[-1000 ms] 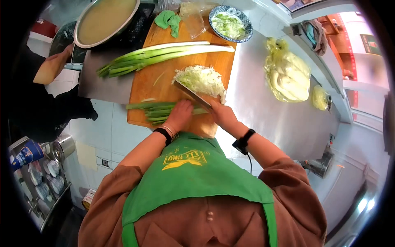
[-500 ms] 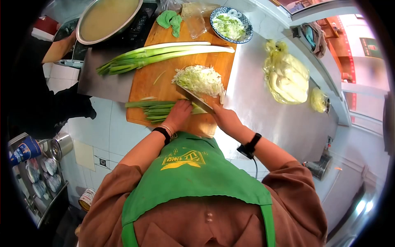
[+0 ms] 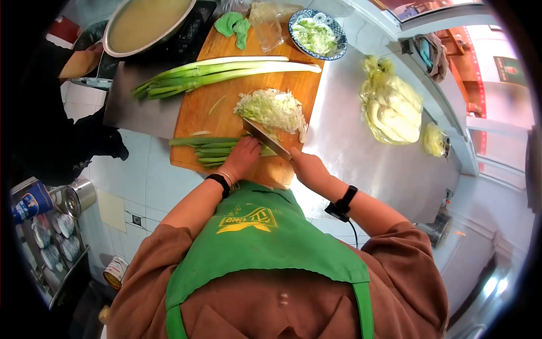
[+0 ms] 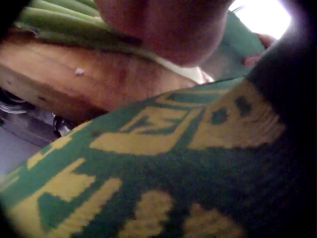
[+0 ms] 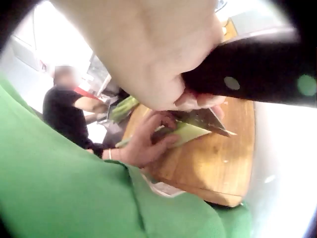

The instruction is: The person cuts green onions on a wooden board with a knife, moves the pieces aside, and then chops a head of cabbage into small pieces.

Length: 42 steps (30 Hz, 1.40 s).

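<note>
My right hand grips the black handle of a kitchen knife. Its wide blade crosses the ends of a bunch of green onion stalks on the wooden cutting board. With curled fingers and thumb, my left hand holds that bunch down, fingertips close beside the blade. A pale cut end pokes out past the fingers in the right wrist view. Beyond the blade lies a heap of chopped green onion. The left wrist view shows mostly apron, with stalks at the board's edge.
Long whole green onions lie across the board's far part. Behind are a green cloth and a patterned bowl of chopped onion. A large pot stands back left, near another person. A yellow bag sits right.
The knife has shifted slightly to the right and toward my body, still at the stalks. My left hand keeps its hold. The other person's hand has moved a little by the pot.
</note>
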### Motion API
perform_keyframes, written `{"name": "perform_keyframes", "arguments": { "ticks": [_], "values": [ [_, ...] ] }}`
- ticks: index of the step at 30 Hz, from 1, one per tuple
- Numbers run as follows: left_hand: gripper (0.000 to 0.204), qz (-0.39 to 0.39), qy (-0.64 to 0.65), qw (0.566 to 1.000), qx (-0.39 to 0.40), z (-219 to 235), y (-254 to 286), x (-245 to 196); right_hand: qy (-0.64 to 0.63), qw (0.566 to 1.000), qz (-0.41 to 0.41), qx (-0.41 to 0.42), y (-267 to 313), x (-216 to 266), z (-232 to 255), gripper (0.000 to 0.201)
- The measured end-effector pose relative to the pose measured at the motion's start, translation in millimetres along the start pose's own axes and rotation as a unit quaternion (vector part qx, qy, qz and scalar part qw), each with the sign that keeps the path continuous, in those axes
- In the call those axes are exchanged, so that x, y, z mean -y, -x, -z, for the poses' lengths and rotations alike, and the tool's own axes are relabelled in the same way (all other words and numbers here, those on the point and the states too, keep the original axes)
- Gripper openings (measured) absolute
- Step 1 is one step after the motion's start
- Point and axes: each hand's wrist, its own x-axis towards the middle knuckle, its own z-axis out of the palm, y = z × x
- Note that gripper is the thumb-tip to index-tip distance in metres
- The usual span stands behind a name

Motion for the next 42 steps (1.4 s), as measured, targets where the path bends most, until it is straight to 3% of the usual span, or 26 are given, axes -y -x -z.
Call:
{"name": "perform_keyframes", "arguments": {
  "ticks": [2,4,6,14,16,21,23,27,29,32,36,38,39,42],
  "values": [
    [0.028,0.007,0.004,1.000,0.002,0.9,-1.0,-0.5,0.007,1.000,-0.007,-0.001,-14.6,-3.7,-18.9,0.013],
    [0.029,0.013,0.012,1.000,0.012,8.1,-2.4,-3.7,-0.021,0.996,0.024,-0.079,-32.6,-5.9,-35.8,0.015],
    [0.031,0.016,0.019,0.999,0.023,18.0,-3.3,-4.2,-0.011,0.996,0.017,-0.083,-37.9,-6.5,-41.2,0.015],
    [0.034,0.047,0.034,0.998,0.030,19.4,-0.5,-3.9,-0.007,0.998,-0.003,-0.068,-34.6,-11.6,-26.6,0.016],
    [0.033,0.044,0.041,0.996,0.060,14.2,-1.7,-0.2,-0.005,0.993,0.033,-0.113,-31.4,-13.5,-11.5,0.016],
    [0.030,0.026,0.013,0.999,0.025,-4.4,-4.8,0.9,0.032,0.998,0.026,-0.040,-3.8,-1.6,12.1,0.015],
    [0.029,0.026,0.002,1.000,0.014,-6.9,-2.2,0.7,-0.012,1.000,0.007,-0.008,1.0,-2.2,11.6,0.014],
    [0.030,0.029,-0.013,0.999,0.029,-7.7,1.8,-0.3,0.025,0.997,0.043,-0.066,-31.6,-8.6,-27.1,0.023],
    [0.030,0.029,-0.016,0.999,0.029,-8.4,2.6,2.4,0.040,0.999,0.000,0.012,-53.9,-2.9,-24.3,0.021],
    [0.032,0.035,0.000,0.999,0.032,-7.3,0.8,3.9,0.001,0.997,0.039,-0.064,-44.8,-4.6,-12.9,0.014],
    [0.032,0.019,-0.007,1.000,0.017,-7.5,2.4,2.2,-0.012,0.999,0.032,-0.020,-8.6,0.5,5.5,0.015],
    [0.032,0.021,-0.013,0.999,0.024,-6.9,2.0,1.0,-0.011,0.998,0.027,-0.048,-14.5,-10.8,-20.9,0.016],
    [0.032,0.023,-0.007,1.000,0.019,-5.9,2.5,-0.4,0.016,1.000,0.004,-0.016,-28.3,-14.7,-29.6,0.017],
    [0.031,0.029,0.006,0.999,0.021,-1.8,0.8,2.6,0.020,1.000,0.009,-0.013,-54.4,-7.8,-26.6,0.018]
  ]
}}
